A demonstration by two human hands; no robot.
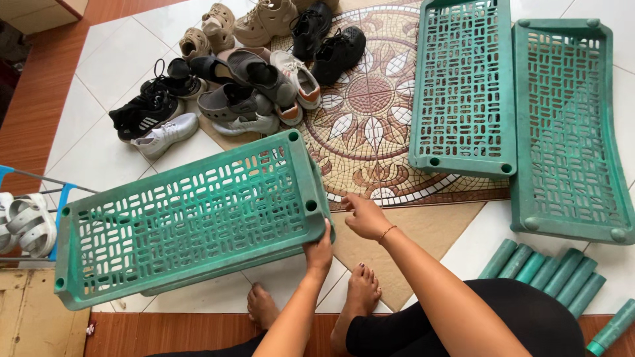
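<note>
The person sits low on the floor, bare feet [311, 307] at the bottom centre of the frame. The left hand [319, 251] holds the near right corner of a green perforated plastic shelf tray [185, 221]; its fingers are closed around the tray's edge. This tray fills the lower left and centre of the frame, tilted, with its right end raised higher in the picture. The right hand [362, 217] is just beside that same corner, its fingers loosely curled and holding nothing; I cannot tell if they touch the tray.

Two more green trays lie flat in the upper right: one [463, 86] on the round-patterned mat [370, 99], the other [569, 125] at the right edge, on the white tiles. A bundle of green tubes [546, 274] lies in the lower right, near the person's knee. A pile of shoes [238, 73] sits at the upper centre. White sandals [26, 221] rest on a blue rack at the left edge.
</note>
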